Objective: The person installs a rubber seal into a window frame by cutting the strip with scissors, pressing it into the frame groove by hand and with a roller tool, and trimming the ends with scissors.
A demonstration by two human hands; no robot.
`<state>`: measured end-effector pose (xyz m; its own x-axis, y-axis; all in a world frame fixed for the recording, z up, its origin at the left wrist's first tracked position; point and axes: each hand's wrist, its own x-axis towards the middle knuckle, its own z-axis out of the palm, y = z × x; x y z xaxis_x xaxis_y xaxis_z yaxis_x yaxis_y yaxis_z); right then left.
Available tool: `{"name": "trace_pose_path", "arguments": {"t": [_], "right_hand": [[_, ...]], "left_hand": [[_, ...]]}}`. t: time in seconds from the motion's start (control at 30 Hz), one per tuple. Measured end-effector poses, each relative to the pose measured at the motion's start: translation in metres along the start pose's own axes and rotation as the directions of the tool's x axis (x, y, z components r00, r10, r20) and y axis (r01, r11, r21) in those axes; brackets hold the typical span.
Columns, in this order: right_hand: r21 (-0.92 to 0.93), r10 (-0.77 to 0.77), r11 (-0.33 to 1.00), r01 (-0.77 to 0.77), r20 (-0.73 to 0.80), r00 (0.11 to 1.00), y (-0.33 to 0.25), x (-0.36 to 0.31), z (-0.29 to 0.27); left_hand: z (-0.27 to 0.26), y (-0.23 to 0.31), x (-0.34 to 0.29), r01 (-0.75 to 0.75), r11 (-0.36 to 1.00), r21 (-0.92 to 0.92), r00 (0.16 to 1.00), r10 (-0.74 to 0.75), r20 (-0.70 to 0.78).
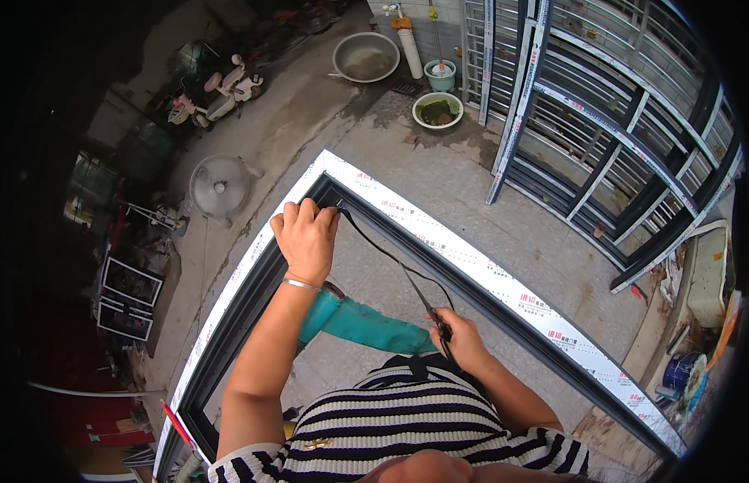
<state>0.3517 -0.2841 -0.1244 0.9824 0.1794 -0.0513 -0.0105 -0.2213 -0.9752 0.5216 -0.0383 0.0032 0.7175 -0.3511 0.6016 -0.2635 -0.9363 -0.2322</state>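
A large dark window frame (503,278) covered in white printed film lies in front of me, one corner pointing away. My left hand (304,241) is closed at that corner, its fingertips pressed against the inner groove. From those fingers a thin black rubber strip (377,246) runs loosely to the right and curves down towards my other hand. My right hand (465,344) is wrapped round the dark handles of a pair of scissors (423,298), whose blades point up and left near the strip. The fingertips of my left hand are partly hidden.
Under the frame's opening is a teal-covered support (362,325). Metal window grilles (588,137) lean at the far right. Farther off stand a metal basin (366,58), a bowl of green water (437,111), a bucket (440,76), a round fan (220,187) and a scooter (222,92).
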Motion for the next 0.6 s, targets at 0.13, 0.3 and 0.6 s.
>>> {"name": "trace_pose_path", "arguments": {"t": [0.13,0.3,0.6], "right_hand": [[0.022,0.042,0.999,-0.043,0.039,0.998,0.003,0.005,-0.008],[0.042,0.017,0.999,-0.018,0.040,0.999,0.010,0.009,-0.007],[0.081,0.207,0.970,-0.228,0.211,0.955,-0.005,0.017,-0.018]], "left_hand": [[0.004,0.006,0.008,0.032,0.999,0.035,0.999,-0.032,0.003],[0.012,0.012,0.009,0.063,0.992,0.109,0.998,-0.065,0.013],[0.012,0.031,-0.001,0.265,0.963,0.050,0.964,-0.264,-0.027]]}}
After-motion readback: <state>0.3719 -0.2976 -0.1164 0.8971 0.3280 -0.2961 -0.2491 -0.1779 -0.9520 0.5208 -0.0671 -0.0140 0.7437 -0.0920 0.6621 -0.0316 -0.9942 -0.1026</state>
